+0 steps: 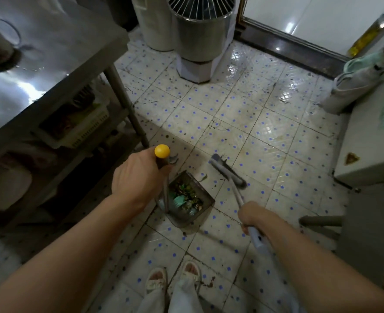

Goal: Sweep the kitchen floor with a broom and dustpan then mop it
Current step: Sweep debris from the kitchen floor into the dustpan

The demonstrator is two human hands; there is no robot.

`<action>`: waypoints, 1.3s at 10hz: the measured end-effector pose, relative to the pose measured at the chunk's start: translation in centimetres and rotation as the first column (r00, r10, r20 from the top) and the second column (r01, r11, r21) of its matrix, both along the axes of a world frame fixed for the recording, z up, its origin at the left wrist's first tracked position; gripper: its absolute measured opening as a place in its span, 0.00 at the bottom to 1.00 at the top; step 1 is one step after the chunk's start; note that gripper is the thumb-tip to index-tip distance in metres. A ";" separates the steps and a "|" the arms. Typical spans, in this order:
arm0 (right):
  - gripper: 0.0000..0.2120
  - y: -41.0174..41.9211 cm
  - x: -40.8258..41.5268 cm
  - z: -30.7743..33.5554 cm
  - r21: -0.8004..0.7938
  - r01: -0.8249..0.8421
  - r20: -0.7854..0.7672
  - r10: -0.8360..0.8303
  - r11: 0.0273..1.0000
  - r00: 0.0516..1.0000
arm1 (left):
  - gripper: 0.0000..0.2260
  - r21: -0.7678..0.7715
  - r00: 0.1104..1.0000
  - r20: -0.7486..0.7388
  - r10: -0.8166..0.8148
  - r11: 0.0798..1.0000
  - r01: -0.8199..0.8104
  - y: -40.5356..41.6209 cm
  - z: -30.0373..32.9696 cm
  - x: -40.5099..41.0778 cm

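Two sandalled feet (173, 277) are standing at the bottom of the view, on the tiled floor (265, 123); just ahead of them the left hand (139, 177) is curling round the upright handle of the dustpan (186, 199), close under its yellow knob (162, 151), while the right hand (250, 216) is wrapping its fingers round the pale shaft of the broom (228, 170). The dustpan is sitting on the tiles between the two hands, already holding a heap of green and brown scraps; its open mouth appears to be facing up and right, toward the broom head. That head is lying just beyond the pan's far right corner, near it but apart, with its long axis running from upper left to lower right; the shaft is slanting back and down to the right hand, so the right arm is the nearer one to it. Dark specks are dotting the tiles around the head and further out, so the sweeping is judged unfinished; the next stroke probably needs the head drawn left and toward the feet, into the pan.
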State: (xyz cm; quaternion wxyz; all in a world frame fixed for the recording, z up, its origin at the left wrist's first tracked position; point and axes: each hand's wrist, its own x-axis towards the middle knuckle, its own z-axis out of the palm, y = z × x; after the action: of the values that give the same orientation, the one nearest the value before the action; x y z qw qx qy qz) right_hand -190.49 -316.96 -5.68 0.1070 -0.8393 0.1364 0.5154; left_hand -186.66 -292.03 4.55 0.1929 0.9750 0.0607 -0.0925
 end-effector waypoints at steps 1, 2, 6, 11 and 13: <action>0.10 3.0 -4.6 0.8 0.121 -0.497 -0.100 0.509 0.859 0.855 | 0.10 -0.014 1.000 -0.020 0.002 1.000 -0.003 -0.1 0.1 -0.4; 0.17 5.1 -7.4 2.8 0.188 -0.670 -0.147 0.695 0.718 0.704 | 0.09 -0.036 1.000 -0.022 0.014 0.999 -0.015 -0.3 0.0 -1.2; 0.08 8.1 -12.5 7.1 0.183 -0.706 -0.116 0.728 0.684 0.676 | 0.07 -0.099 0.999 -0.022 0.049 0.994 -0.051 2.5 -0.8 -5.8; 0.14 14.6 -23.2 12.5 0.075 0.206 0.095 -0.213 0.976 0.972 | 0.13 -0.218 0.995 0.052 0.087 0.973 -0.074 12.3 0.3 -16.5; 0.15 16.6 -27.6 13.6 0.110 0.328 0.127 -0.341 0.938 0.932 | 0.12 -0.273 0.983 0.068 0.169 0.951 -0.145 14.5 1.2 -20.0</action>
State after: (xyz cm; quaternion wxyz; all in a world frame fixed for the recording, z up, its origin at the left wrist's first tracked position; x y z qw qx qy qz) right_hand -218.11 -300.40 7.91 0.2391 -0.8333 0.2468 0.4331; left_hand -206.68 -277.56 5.74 0.3316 0.9354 0.1162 -0.0399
